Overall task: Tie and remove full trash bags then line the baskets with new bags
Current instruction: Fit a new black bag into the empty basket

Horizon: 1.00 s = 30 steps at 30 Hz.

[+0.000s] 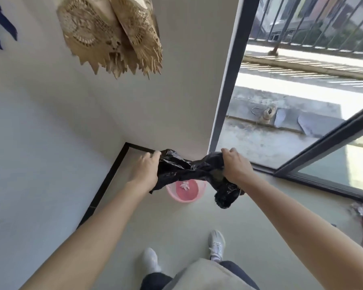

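Head view: the left hand [145, 168] grips one end of a black trash bag [189, 170], and the right hand [235, 164] grips the other end. The bag is held up in the air above a pink basket [192, 196]. The basket stands on the floor [155, 222], near the corner by the wall [50, 132]. A scrap of white paper [184, 185] lies inside it. Two white shoes [216, 244] stand on the floor.

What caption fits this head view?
Left hand and right hand grip a crumpled black plastic trash bag above a round pink plastic basket.
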Tool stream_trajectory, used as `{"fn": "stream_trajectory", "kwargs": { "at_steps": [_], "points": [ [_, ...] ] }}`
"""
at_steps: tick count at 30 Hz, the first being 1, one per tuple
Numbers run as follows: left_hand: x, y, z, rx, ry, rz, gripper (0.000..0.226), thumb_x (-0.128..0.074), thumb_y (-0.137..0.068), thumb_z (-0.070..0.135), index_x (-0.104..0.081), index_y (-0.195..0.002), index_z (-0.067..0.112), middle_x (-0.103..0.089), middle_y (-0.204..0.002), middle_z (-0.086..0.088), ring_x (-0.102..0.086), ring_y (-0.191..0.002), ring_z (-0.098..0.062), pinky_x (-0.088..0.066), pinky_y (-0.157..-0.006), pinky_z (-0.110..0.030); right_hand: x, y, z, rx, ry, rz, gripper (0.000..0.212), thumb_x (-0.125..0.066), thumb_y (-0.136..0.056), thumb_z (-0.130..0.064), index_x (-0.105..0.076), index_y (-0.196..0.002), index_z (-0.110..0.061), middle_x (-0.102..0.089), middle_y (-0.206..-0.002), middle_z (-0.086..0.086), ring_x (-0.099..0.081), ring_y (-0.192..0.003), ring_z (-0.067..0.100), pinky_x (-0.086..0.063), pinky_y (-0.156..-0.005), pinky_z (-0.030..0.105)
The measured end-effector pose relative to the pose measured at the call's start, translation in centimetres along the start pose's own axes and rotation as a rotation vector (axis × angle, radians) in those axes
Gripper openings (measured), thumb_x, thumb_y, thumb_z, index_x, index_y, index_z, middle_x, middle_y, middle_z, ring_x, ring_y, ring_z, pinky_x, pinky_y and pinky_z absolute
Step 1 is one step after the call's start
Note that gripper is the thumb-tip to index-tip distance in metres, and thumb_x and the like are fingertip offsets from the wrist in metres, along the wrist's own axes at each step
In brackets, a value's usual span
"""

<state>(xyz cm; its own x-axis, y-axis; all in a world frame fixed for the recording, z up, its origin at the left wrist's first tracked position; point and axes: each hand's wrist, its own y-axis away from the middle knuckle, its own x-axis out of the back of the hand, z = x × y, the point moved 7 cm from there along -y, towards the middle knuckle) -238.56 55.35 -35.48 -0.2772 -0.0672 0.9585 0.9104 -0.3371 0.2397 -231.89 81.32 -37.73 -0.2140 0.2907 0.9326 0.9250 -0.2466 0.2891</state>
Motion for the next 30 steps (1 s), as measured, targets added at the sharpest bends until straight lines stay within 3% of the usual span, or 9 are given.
{"fn": "stream_trajectory", "kwargs": {
  "at_steps": [3, 6, 11, 13, 16, 19, 24, 28, 30],
  "points": [
    [-0.8, -2.3, -2.6, -0.003, 0.166, -0.009, 0.063, -0.045, -0.076, -0.013, -0.046, -0.131, 0.017, -0.057, -0.098, -0.007, -0.051, -0.086, -0.027, -0.041, -0.065, -0.034, -0.9, -0.9, -0.6, -0.174, 0.106, 0.011, 0.027, -0.05, -0.094, -0.015, -0.049, -0.121, -0.012, -0.053, -0.1, 0.008, -0.064, -0.097, 0.034, -0.044, -0.066, 0.038],
    [-3.4, -4.3, -4.4, -0.01, 0.288, -0.069, 0.068, -0.043, -0.075, -0.012, -0.046, -0.134, 0.021, -0.056, -0.085, -0.005, -0.055, -0.077, -0.029, -0.04, -0.057, -0.029, -3.7, -1.1, -0.1, -0.369, 0.023, -0.029, 0.028, -0.042, -0.096, -0.02, -0.049, -0.12, -0.011, -0.063, -0.109, 0.014, -0.063, -0.103, 0.037, -0.04, -0.068, 0.036],
    [-9.2, -6.3, -5.2, 0.025, 0.541, -0.186, 0.071, -0.038, -0.074, -0.013, -0.049, -0.136, 0.022, -0.065, -0.111, -0.011, -0.061, -0.102, -0.033, -0.053, -0.077, -0.033, -9.5, -2.2, -1.2, -0.367, -0.413, -0.045, 0.046, -0.056, -0.085, -0.01, -0.052, -0.131, -0.014, -0.062, -0.118, 0.014, -0.058, -0.109, 0.033, -0.044, -0.08, 0.031],
    [-12.1, -7.4, -5.2, 0.051, 0.594, -0.192, 0.07, -0.039, -0.074, -0.014, -0.049, -0.136, 0.019, -0.064, -0.119, -0.011, -0.059, -0.106, -0.032, -0.051, -0.081, -0.032, -12.8, -3.2, -0.6, -0.473, -0.608, -0.057, 0.055, -0.064, -0.077, -0.008, -0.049, -0.129, -0.017, -0.06, -0.117, 0.01, -0.059, -0.106, 0.029, -0.047, -0.081, 0.03],
    [-17.7, -9.5, -5.2, 0.086, 0.664, -0.156, 0.065, -0.04, -0.074, -0.014, -0.053, -0.133, 0.012, -0.065, -0.119, -0.012, -0.059, -0.109, -0.031, -0.05, -0.09, -0.035, -19.3, -5.4, 0.9, -0.619, -0.861, -0.109, 0.035, -0.07, -0.068, -0.005, -0.061, -0.101, -0.01, -0.067, -0.099, 0.009, -0.066, -0.082, 0.023, -0.051, -0.059, 0.026],
    [-24.6, -12.3, -5.7, 0.172, 0.77, -0.113, 0.061, -0.039, -0.077, -0.015, -0.054, -0.131, 0.008, -0.064, -0.121, -0.012, -0.058, -0.114, -0.03, -0.047, -0.099, -0.04, -26.2, -8.8, 2.4, -0.612, -0.958, -0.137, 0.02, -0.065, -0.07, 0.001, -0.067, -0.088, -0.007, -0.07, -0.083, 0.014, -0.064, -0.07, 0.024, -0.05, -0.056, 0.027],
    [-36.9, -16.8, -6.6, 0.226, 0.822, -0.108, 0.056, -0.034, -0.074, -0.013, -0.06, -0.119, 0.008, -0.067, -0.111, -0.014, -0.06, -0.105, -0.033, -0.051, -0.094, -0.043, -38.2, -14.6, 3.9, -0.471, -0.959, -0.187, 0.029, -0.052, -0.073, -0.001, -0.067, -0.078, -0.025, -0.07, -0.073, 0.004, -0.066, -0.071, 0.025, -0.053, -0.061, 0.033],
    [-46.0, -19.9, -7.4, 0.227, 0.817, -0.169, 0.045, -0.034, -0.074, -0.011, -0.062, -0.102, 0.01, -0.066, -0.103, -0.013, -0.06, -0.097, -0.032, -0.049, -0.081, -0.033, -46.4, -18.2, 4.6, -0.391, -0.932, -0.238, 0.034, -0.052, -0.073, -0.003, -0.069, -0.086, -0.03, -0.074, -0.075, -0.005, -0.071, -0.075, 0.016, -0.061, -0.064, 0.028],
    [-50.3, -21.3, -7.8, 0.233, 0.824, -0.212, 0.045, -0.034, -0.077, -0.01, -0.063, -0.103, 0.012, -0.066, -0.105, -0.012, -0.059, -0.1, -0.032, -0.049, -0.086, -0.033, -50.1, -19.8, 5.4, -0.387, -0.915, -0.221, 0.039, -0.05, -0.076, -0.003, -0.07, -0.098, -0.028, -0.074, -0.083, -0.002, -0.071, -0.081, 0.018, -0.062, -0.073, 0.034]
  ]
}}
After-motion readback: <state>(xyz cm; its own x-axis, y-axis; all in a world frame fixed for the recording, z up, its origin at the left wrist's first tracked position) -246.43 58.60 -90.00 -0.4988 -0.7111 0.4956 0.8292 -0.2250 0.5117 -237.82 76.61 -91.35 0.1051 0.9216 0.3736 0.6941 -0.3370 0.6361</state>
